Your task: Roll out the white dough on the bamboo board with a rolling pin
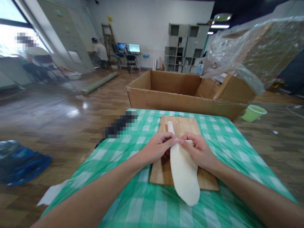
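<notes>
A long, flat, pale sheet of dough (185,174) hangs from my two hands above the wooden cutting board (161,175). My left hand (162,145) pinches its upper left edge between thumb and fingers. Close beside it, my right hand (197,148) pinches the upper right edge, the thumb tips nearly meeting. The sheet's rounded lower end reaches past the board's near edge. Behind my hands, a white stick like a small rolling pin (170,126) shows on the board; its near end is hidden.
The table has a green-and-white checked cloth (128,190). A dark blurred object (120,125) sits at its left edge. Beyond stands a big open cardboard box (171,99). A green bucket (253,113) is at right, a blue plastic bag (23,163) at left. Two people sit farther back.
</notes>
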A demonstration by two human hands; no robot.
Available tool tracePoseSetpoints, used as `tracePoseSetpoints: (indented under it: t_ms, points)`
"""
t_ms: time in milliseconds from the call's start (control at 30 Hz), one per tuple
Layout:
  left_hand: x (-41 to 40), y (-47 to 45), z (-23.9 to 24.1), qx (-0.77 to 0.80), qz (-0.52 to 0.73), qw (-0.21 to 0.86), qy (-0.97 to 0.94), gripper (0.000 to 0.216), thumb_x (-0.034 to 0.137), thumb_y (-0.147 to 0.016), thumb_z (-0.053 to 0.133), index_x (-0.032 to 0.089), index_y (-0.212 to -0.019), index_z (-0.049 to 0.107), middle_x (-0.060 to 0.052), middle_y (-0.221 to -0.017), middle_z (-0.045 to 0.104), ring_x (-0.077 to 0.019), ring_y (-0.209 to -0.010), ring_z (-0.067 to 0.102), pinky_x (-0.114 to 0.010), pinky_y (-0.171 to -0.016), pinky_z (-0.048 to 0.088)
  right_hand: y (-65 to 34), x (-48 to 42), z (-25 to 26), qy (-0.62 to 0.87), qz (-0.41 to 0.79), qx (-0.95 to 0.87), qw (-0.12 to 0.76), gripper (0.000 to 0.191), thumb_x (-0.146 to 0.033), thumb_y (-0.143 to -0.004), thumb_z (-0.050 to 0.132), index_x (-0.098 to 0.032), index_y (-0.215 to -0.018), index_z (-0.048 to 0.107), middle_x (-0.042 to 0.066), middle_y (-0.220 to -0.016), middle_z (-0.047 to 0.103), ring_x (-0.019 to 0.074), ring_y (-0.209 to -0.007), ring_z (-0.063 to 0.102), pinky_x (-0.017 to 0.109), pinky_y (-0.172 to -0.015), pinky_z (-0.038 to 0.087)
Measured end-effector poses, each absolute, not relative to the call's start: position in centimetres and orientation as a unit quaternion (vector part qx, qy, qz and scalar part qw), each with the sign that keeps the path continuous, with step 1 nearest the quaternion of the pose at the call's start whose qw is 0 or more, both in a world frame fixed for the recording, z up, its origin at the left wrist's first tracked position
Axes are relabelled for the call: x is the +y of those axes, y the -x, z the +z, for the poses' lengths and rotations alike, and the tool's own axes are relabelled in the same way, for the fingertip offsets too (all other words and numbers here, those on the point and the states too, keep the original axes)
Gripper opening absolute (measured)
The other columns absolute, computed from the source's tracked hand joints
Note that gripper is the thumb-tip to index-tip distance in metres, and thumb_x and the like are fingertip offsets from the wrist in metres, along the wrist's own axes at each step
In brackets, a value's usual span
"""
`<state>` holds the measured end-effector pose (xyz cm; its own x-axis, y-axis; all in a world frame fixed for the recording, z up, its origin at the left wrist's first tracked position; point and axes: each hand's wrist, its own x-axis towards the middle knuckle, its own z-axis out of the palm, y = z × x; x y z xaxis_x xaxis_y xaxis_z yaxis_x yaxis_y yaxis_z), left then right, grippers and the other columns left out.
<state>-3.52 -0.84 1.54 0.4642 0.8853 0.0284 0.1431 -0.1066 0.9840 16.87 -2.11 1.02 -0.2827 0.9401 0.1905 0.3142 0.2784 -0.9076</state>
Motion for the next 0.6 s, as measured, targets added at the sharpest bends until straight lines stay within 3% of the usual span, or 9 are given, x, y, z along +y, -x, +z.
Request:
tracePoseSetpoints:
  t_ms: [167, 367, 600]
  points:
    - [-0.6, 3.5, 1.1, 0.397, 0.345, 0.496, -0.69, 0.038, 0.05, -0.093, 0.064, 0.016, -0.076, 0.065, 0.002, -0.067, 0.054, -0.0111, -0.061, 0.049, -0.023, -0.055, 0.034, -16.9, -2.1, 0.8, 0.441, 0.385, -0.709, 0.393, 0.032, -0.047, -0.097, 0.061, -0.02, -0.08, 0.068, -0.001, -0.074, 0.063, 0.0149, -0.068, 0.054, 0.025, -0.059, 0.041]
    - [-0.7, 3.6, 1.2, 0.382, 0.328, 0.57, -0.649, 0.04, 0.056, -0.092, 0.066, 0.017, -0.082, 0.064, 0.002, -0.066, 0.057, -0.0114, -0.056, 0.054, -0.023, -0.053, 0.04, -17.1, -2.0, 0.4, 0.475, 0.359, -0.68, 0.429, 0.035, -0.052, -0.096, 0.063, -0.02, -0.079, 0.066, -0.001, -0.07, 0.059, 0.0136, -0.062, 0.049, 0.025, -0.053, 0.037]
    - [-0.7, 3.7, 1.1, 0.383, 0.368, 0.59, -0.609, 0.036, 0.048, -0.086, 0.075, 0.017, -0.077, 0.06, 0.003, -0.062, 0.057, -0.0101, -0.055, 0.053, -0.022, -0.054, 0.039, -17.1, -1.7, -0.1, 0.495, 0.388, -0.645, 0.434, 0.038, -0.057, -0.094, 0.066, -0.021, -0.082, 0.065, -0.002, -0.066, 0.058, 0.0122, -0.055, 0.048, 0.024, -0.046, 0.035]
